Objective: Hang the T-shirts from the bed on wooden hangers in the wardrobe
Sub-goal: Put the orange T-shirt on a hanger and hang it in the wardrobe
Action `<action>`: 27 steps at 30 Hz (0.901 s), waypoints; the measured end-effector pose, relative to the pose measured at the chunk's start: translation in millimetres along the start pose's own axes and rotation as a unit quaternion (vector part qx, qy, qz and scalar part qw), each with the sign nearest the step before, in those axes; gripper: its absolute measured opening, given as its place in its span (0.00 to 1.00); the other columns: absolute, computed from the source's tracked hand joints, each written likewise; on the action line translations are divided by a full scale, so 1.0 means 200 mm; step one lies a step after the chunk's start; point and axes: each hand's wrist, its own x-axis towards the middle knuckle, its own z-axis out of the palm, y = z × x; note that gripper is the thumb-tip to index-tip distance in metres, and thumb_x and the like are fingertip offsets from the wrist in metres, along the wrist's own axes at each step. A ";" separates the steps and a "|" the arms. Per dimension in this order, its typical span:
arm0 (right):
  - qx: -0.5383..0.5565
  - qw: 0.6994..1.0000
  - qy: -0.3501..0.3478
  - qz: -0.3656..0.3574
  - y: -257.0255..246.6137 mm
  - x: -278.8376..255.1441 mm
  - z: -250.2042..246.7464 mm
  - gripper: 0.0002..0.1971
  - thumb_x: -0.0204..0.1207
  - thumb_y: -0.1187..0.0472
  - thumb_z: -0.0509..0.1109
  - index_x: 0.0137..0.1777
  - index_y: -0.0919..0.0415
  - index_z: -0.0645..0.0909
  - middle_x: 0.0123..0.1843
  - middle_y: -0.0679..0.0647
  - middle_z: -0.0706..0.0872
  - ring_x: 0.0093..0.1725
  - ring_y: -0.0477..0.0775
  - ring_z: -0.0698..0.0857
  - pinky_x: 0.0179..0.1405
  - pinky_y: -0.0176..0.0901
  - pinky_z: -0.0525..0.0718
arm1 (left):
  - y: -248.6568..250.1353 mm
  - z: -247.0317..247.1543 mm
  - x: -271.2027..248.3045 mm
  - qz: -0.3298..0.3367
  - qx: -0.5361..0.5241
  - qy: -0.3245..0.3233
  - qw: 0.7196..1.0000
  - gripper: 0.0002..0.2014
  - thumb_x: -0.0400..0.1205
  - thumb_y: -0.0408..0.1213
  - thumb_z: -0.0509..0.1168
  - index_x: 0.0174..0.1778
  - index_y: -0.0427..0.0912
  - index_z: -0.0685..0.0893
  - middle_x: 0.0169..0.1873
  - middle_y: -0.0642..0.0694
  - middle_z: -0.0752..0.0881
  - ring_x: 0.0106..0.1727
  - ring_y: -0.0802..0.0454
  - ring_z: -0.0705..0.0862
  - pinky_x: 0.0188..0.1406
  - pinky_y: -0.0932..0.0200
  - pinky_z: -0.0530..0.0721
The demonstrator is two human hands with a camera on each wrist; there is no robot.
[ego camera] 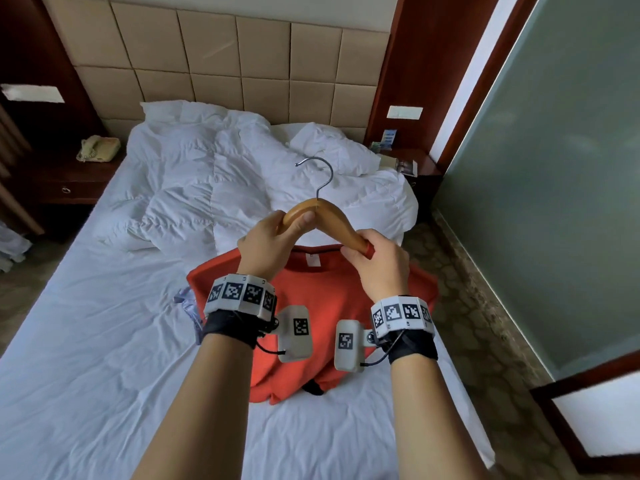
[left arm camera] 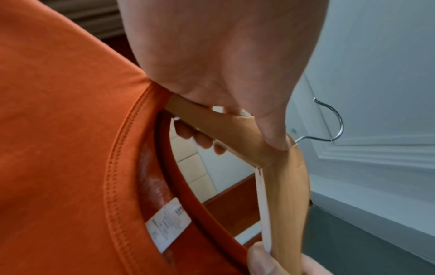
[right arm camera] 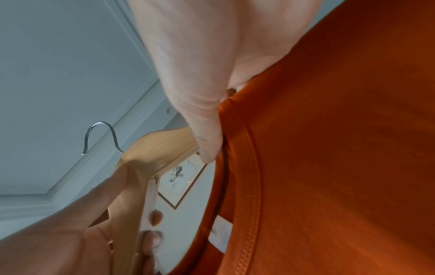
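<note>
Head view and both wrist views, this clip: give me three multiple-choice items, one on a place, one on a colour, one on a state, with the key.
1. Where is the beige corded telephone?
A. on the dark wooden nightstand left of the bed
B. on the white crumpled duvet
C. on the floor

2. What colour is the T-shirt being put on the curved wooden hanger with a metal hook?
A. blue
B. orange
C. white

3. How is the hanger held?
A. by the left hand only
B. lying unheld on the bed
C. by both hands, the right hand at one arm's end

Key: 1 A, it sits on the nightstand; 2 B, all views show orange cloth; 3 C, fingers of each hand curl round the wood.
</note>
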 end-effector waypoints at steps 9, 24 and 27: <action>-0.018 0.996 0.086 0.033 0.25 -0.12 -0.39 0.08 0.73 0.57 0.78 0.51 0.54 0.87 0.38 0.44 0.88 0.38 0.47 0.84 0.44 0.42 0.81 | 0.33 0.39 -0.11 0.080 0.016 -0.056 0.995 0.31 0.67 0.78 0.57 0.29 0.49 0.69 0.22 0.57 0.71 0.28 0.61 0.72 0.54 0.43 0.75; -0.118 0.958 0.242 0.098 0.85 -0.72 -1.71 0.10 0.73 0.51 0.75 0.51 0.52 0.85 0.34 0.43 0.83 0.39 0.59 0.86 0.49 0.63 0.84 | 1.11 1.49 -0.80 0.213 -0.090 -0.228 0.946 0.30 0.70 0.74 0.64 0.32 0.46 0.78 0.22 0.58 0.75 0.29 0.56 0.75 0.37 0.49 0.74; -0.158 0.945 0.256 0.125 0.95 -0.83 -2.03 0.10 0.74 0.50 0.75 0.51 0.53 0.85 0.39 0.49 0.89 0.42 0.60 0.86 0.50 0.55 0.83 | 1.34 1.71 -0.97 0.229 -0.095 -0.239 0.939 0.31 0.68 0.77 0.63 0.31 0.48 0.77 0.21 0.59 0.75 0.30 0.55 0.76 0.41 0.46 0.76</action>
